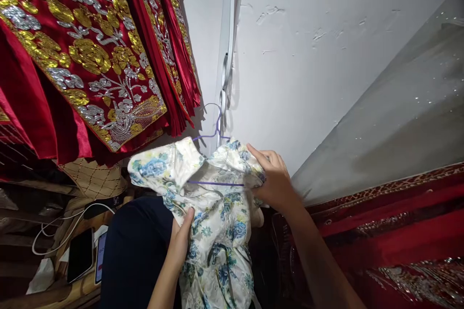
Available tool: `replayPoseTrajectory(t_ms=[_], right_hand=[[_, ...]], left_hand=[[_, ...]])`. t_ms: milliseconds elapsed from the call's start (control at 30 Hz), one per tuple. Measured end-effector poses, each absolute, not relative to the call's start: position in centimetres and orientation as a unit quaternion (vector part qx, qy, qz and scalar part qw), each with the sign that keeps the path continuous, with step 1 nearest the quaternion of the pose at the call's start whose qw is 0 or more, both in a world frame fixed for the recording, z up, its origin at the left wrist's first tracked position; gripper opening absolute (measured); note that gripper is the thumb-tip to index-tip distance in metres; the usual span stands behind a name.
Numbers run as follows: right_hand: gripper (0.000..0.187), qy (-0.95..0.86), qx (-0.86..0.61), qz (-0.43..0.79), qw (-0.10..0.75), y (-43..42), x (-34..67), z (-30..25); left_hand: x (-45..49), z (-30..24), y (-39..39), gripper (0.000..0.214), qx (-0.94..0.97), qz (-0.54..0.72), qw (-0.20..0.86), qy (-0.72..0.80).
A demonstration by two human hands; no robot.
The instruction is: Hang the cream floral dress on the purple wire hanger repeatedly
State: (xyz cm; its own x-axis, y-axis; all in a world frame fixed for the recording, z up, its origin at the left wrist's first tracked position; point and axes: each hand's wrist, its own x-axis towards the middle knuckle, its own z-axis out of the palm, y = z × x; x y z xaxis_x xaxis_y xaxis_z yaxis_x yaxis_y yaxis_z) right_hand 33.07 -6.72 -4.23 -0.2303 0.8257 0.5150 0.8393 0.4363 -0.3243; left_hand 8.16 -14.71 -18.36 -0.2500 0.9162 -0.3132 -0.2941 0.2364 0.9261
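Observation:
A white dress [206, 231] with blue and yellow flower print and short sleeves hangs on a purple hanger [217, 183]. The hanger's hook rises above the collar, close to the white wall. My right hand [273, 174] grips the dress at the right shoulder and sleeve, thumb on top. At the left side of the chest, my left hand [179, 239] holds the cloth, its thumb on the front and its other fingers hidden behind. The dress's lower part runs out of the bottom of the view.
Red garments [90, 58] with gold and silver embroidery hang at the upper left. Two phones, one a black phone [80, 256], and a white cable [54, 246] lie on a wooden surface at lower left. Sheer sparkly fabric [416, 106] and red cloth [398, 236] are at right.

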Motion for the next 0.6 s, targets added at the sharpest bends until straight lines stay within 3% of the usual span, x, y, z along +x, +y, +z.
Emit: replayPoseTrajectory(t_ms=[233,333,433,600], right_hand=[[0.084,-0.706,-0.593,-0.038,0.385,-7.0,35.2,-3.1],[0.084,-0.709,-0.611,-0.013,0.35,-5.4,34.7,-0.9],[0.093,-0.738,-0.599,-0.021,0.309,-4.6,34.1,0.2],[0.096,-0.786,-0.53,-0.018,0.319,-6.5,34.6,-2.5]], left_hand=[[7.4,-14.5,-13.1,0.056,0.371,0.568,0.483,0.553],[7.2,-14.0,-11.9,0.043,0.386,0.571,0.447,0.571],[7.5,-14.7,-11.4,0.033,0.392,0.565,0.441,0.577],[8.3,-18.1,-12.6,0.03,0.331,0.539,0.466,0.618]])
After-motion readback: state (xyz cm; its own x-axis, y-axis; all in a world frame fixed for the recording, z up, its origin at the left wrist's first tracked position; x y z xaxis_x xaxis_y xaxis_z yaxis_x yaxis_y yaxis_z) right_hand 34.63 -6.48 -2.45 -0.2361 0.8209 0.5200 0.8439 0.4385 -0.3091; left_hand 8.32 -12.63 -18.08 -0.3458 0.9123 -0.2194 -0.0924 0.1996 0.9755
